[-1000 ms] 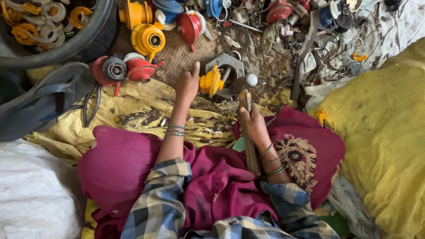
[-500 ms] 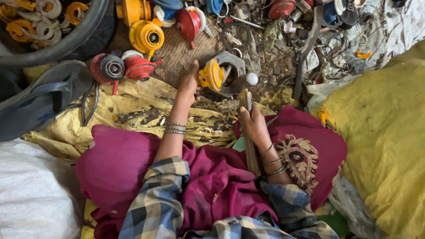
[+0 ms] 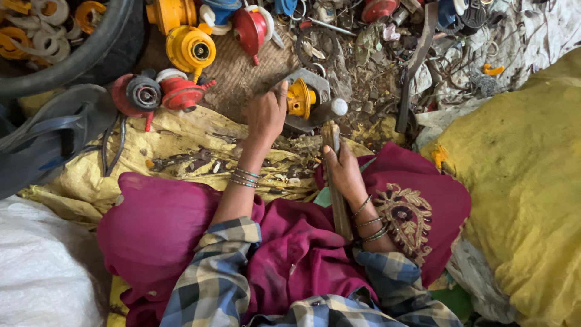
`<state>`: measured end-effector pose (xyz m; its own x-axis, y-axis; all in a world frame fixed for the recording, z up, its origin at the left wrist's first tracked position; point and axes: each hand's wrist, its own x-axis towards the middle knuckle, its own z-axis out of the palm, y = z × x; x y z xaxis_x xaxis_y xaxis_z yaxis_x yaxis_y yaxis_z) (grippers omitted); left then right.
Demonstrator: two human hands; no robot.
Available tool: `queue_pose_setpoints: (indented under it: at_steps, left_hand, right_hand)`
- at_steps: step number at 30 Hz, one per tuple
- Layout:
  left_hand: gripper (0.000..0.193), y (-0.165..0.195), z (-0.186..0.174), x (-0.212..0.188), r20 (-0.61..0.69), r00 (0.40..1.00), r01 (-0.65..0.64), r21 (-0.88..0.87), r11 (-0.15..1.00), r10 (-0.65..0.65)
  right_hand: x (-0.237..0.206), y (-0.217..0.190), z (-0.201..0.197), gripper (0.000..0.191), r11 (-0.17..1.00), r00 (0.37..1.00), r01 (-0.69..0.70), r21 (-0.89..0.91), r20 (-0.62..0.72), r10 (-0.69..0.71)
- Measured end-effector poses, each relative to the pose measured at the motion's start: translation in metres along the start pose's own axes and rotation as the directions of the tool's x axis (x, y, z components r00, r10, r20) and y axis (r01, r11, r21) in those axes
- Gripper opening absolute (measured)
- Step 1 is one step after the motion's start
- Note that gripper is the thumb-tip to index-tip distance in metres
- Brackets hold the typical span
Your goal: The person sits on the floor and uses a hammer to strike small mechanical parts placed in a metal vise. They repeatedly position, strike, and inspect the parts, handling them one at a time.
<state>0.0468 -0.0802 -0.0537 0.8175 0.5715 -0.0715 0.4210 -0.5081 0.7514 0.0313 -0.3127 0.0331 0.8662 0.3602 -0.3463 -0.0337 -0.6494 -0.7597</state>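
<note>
Nearest the camera, the right hand (image 3: 345, 172) is clenched round a wooden handle (image 3: 336, 188) that runs up from the lap, its chipped top end just short of the work; what head it carries, if any, cannot be told. Three or four bangles ring that wrist, and about as many ring the other.

Just beyond, the left hand (image 3: 266, 115) grasps a yellow plastic-cased part (image 3: 301, 99), fingers pressed on its left side and top. The part rests on a grey metal plate (image 3: 315, 82) lying on the ground at the edge of the yellow sack (image 3: 181, 142) spread before the knees. It looks stiff and fairly heavy for its bulk, a hard shell over metal, likely to crack rather than bend under a blow. The rounded yellow body gives the surest hold; the small white knob (image 3: 339, 106) beside it would slip.

Farther off lie two red parts (image 3: 160, 94) side by side, then a second yellow one (image 3: 190, 49), another red one (image 3: 253, 27), and a black tub (image 3: 97, 45) holding orange and white rings. A long dark metal bar (image 3: 414, 66) lies among scrap to the right.
</note>
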Motion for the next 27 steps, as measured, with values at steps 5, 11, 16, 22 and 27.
queue_pose_setpoints:
  at_steps: [5,11,16,22,27]
  left_hand:
    - [0.078,0.002,0.004,0.002,-0.083,0.986,0.13,-0.153,0.98,-0.144]
    - [0.067,0.004,0.007,0.005,-0.222,0.974,0.055,0.021,0.998,-0.049]
    - [0.058,0.014,0.003,0.009,-0.305,0.952,-0.008,0.102,0.995,0.039]
    - [0.053,0.015,-0.002,0.019,-0.413,0.895,-0.122,0.137,0.983,0.168]
    - [0.054,0.014,-0.003,0.02,-0.404,0.901,-0.106,0.15,0.983,0.159]
  right_hand:
    - [0.0,0.002,-0.001,0.031,0.996,0.998,-0.028,0.079,0.052,0.023]
    - [0.002,0.011,-0.001,0.034,0.912,0.979,-0.127,0.389,0.195,0.053]
    - [-0.015,-0.003,0.006,0.029,0.957,0.996,-0.082,0.277,0.067,0.066]
    - [-0.041,-0.072,-0.015,0.027,0.963,0.969,0.241,0.119,-0.088,-0.231]
    - [-0.069,-0.13,-0.059,0.022,0.769,0.778,0.616,0.171,-0.279,-0.562]
